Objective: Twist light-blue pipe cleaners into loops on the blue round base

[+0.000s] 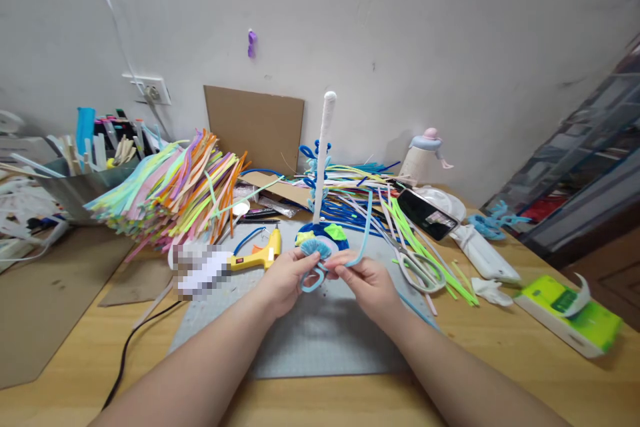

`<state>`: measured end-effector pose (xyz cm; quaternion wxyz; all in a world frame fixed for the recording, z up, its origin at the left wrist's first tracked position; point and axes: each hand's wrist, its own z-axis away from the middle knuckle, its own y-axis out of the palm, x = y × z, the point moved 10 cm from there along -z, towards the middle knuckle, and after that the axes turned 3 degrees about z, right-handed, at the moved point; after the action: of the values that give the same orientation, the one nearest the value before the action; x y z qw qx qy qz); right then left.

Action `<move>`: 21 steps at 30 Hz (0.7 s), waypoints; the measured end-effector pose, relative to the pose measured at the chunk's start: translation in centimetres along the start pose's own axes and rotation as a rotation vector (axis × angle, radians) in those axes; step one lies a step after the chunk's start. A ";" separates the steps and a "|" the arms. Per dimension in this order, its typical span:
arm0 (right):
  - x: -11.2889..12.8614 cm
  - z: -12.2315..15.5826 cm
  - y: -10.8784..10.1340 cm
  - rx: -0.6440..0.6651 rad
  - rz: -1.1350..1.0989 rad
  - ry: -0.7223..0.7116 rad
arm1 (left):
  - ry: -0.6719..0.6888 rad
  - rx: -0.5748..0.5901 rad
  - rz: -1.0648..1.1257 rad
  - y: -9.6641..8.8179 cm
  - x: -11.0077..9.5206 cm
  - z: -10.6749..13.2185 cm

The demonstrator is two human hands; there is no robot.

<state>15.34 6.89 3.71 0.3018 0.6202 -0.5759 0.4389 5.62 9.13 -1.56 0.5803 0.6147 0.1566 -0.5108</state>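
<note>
My left hand point(293, 275) pinches a light blue pipe cleaner piece point(315, 248), with a fan-shaped top and a loop hanging below. Close beside it, my right hand point(367, 280) is closed on the same light blue pipe cleaner, whose free end point(369, 220) sticks up past the fingers. Behind both hands stands a white wrapped stick point(324, 147) on a round dark blue base point(341, 235). Curled blue pieces point(309, 181) run up beside the stick, and a yellow-green star shape point(336, 232) sits on the base. The fingertips partly hide the join of the piece.
A yellow glue gun point(257, 257) lies left on the grey cutting mat point(320, 347). Scissors point(420, 269), a phone point(427, 213) and a green tissue pack point(570, 313) lie right. A large pipe cleaner bundle point(175, 187) and cardboard point(255, 123) are behind.
</note>
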 end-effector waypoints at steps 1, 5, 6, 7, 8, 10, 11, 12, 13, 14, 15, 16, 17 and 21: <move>0.9 0.2 0.4 0.038 0.070 -0.067 | 0.001 -0.016 0.016 -0.3 0.1 -0.1; 2.9 0.9 1.6 0.167 0.277 -0.244 | -0.046 -0.075 0.080 -1.2 0.8 -0.2; 3.1 0.9 1.7 0.178 0.299 -0.262 | -0.074 -0.098 0.094 -1.5 1.1 -0.1; 3.2 1.0 1.6 0.181 0.313 -0.273 | -0.100 -0.125 0.108 -1.8 1.3 -0.1; 3.3 0.9 1.6 0.179 0.320 -0.277 | -0.122 -0.154 0.122 -2.1 1.5 -0.1; 3.1 0.7 1.2 0.150 0.311 -0.261 | -0.150 -0.194 0.150 -2.4 1.7 0.0; 2.9 0.5 0.9 0.123 0.296 -0.243 | -0.160 -0.200 0.160 -2.4 1.7 0.1; 2.6 0.3 0.5 0.089 0.275 -0.220 | -0.167 -0.203 0.166 -2.4 1.7 0.1; 2.3 0.1 0.0 0.051 0.248 -0.191 | -0.174 -0.202 0.169 -2.3 1.7 0.1; 1.9 -0.1 -0.4 0.014 0.214 -0.158 | -0.179 -0.200 0.170 -2.2 1.7 0.2; 1.4 -0.3 -0.9 -0.023 0.177 -0.118 | -0.183 -0.198 0.170 -2.1 1.7 0.2; 0.8 -0.4 -1.3 -0.059 0.137 -0.075 | -0.189 -0.195 0.169 -2.0 1.7 0.3; 0.2 -0.5 -1.7 -0.091 0.096 -0.025 | -0.196 -0.188 0.169 -1.9 1.7 0.3; -2.6 -0.4 -2.5 -0.179 -0.086 0.179 | -0.235 -0.143 0.171 -1.2 2.0 0.4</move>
<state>17.82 8.80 1.84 0.4245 0.5735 -0.5562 0.4260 5.38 8.25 -3.74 0.6781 0.5191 0.0708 -0.5155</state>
